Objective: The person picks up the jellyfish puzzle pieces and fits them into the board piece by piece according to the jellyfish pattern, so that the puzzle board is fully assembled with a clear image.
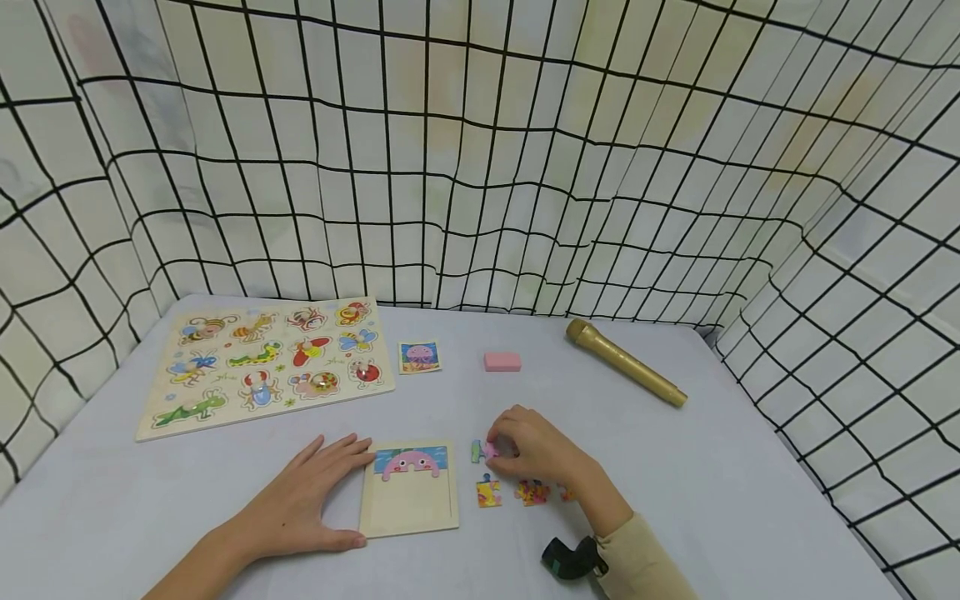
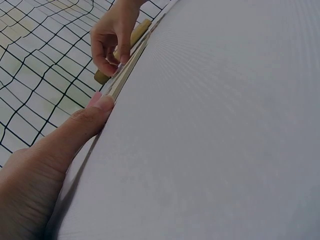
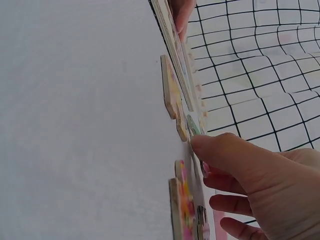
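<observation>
A square wooden puzzle board [image 1: 408,508] lies flat, its top row filled with a pink cartoon face on blue. My left hand [image 1: 300,500] spreads beside it, fingertips at the upper left edge and thumb at the lower left corner; the left wrist view shows the thumb [image 2: 102,105] against the board's side. Right of the board, my right hand [image 1: 536,450] pinches a green-and-pink puzzle piece [image 1: 477,452] between thumb and fingers, which partly hide it. Just below that hand lie a yellow-and-pink piece [image 1: 489,493] and a red-and-yellow piece [image 1: 532,493]; another is mostly covered by the wrist.
A large insect puzzle board [image 1: 292,396] lies at the back left. Beside it are a small jellyfish picture [image 1: 419,357], a pink block [image 1: 502,362] and a gold microphone [image 1: 626,362]. A black curved object [image 1: 568,558] sits by the right sleeve. Black netting surrounds the table.
</observation>
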`<act>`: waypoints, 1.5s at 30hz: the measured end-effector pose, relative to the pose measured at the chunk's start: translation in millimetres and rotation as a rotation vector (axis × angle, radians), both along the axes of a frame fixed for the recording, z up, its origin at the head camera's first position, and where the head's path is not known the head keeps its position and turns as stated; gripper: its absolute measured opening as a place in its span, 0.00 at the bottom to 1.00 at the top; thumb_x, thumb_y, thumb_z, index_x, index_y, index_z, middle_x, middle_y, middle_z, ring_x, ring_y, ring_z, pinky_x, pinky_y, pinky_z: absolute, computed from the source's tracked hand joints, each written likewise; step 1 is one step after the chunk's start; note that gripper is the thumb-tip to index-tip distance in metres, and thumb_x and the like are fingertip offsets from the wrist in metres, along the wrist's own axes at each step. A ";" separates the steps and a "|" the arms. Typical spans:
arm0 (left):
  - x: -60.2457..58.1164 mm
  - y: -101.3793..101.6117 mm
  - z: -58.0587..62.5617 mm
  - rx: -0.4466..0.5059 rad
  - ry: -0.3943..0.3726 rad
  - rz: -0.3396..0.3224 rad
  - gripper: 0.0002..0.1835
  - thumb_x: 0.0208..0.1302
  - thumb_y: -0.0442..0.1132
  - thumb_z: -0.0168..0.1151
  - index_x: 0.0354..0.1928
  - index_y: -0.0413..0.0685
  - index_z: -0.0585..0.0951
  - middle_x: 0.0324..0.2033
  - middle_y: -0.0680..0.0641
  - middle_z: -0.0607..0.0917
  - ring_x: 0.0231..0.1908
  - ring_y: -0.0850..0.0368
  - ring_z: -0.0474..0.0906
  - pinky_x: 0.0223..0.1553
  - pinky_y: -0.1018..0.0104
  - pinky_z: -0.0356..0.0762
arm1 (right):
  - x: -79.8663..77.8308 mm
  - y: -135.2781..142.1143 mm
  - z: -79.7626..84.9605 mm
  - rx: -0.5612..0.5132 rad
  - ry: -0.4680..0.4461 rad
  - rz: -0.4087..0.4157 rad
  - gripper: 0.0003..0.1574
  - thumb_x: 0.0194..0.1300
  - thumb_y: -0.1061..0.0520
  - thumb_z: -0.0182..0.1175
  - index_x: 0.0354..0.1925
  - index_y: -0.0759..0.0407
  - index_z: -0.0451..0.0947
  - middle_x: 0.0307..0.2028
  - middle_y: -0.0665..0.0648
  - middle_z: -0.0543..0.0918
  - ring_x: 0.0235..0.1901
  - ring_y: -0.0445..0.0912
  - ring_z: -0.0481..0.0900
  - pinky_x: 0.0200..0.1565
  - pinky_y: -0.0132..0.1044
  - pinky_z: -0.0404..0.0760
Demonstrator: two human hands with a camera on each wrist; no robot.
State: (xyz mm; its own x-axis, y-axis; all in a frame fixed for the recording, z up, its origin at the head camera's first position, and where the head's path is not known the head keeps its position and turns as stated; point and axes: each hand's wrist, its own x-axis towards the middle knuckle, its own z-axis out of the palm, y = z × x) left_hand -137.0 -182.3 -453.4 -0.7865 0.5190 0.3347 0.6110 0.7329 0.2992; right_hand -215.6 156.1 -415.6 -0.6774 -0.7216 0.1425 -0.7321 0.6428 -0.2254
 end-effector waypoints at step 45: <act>0.5 -0.9 1.1 -0.005 0.001 0.002 0.49 0.39 0.76 0.57 0.61 0.52 0.70 0.62 0.51 0.69 0.64 0.52 0.59 0.66 0.60 0.37 | 7.7 -67.1 4.3 0.038 0.091 0.132 0.17 0.55 0.42 0.64 0.38 0.51 0.80 0.42 0.46 0.77 0.46 0.40 0.72 0.52 0.29 0.70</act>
State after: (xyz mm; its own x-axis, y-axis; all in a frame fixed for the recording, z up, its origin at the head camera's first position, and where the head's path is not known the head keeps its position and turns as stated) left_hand -136.5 -183.1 -452.3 -0.7876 0.5188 0.3325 0.6094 0.7359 0.2951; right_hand -207.9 89.0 -411.4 -0.5617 -0.8097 0.1697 -0.8272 0.5463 -0.1311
